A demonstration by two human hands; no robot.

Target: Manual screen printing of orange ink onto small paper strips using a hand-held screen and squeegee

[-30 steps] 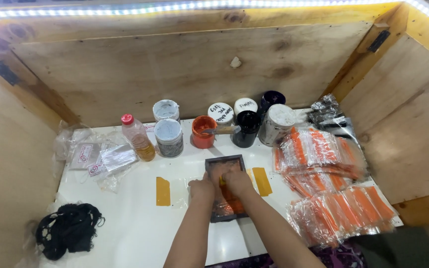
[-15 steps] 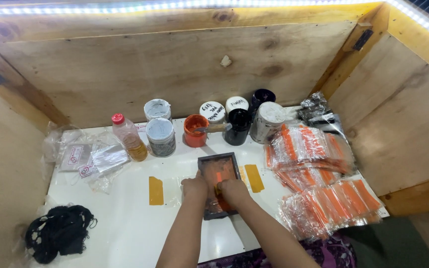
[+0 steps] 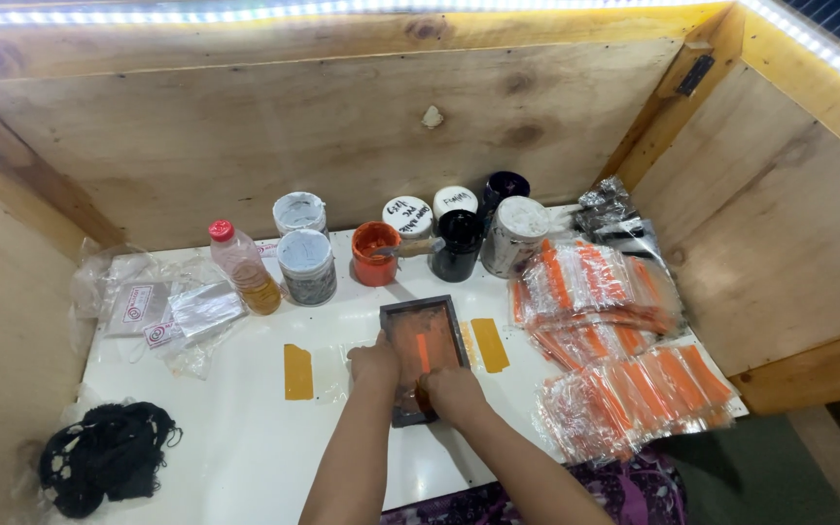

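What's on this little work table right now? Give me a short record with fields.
Setting: white table inside plywood walls
Left hand: on the left edge of a small dark printing frame with an orange screen
Right hand: on the frame's near end; what it holds is unclear
Behind frame: open orange paint pot, other jars, oil bottle
Right side: clear packets with orange strips
Left corner: black bundle
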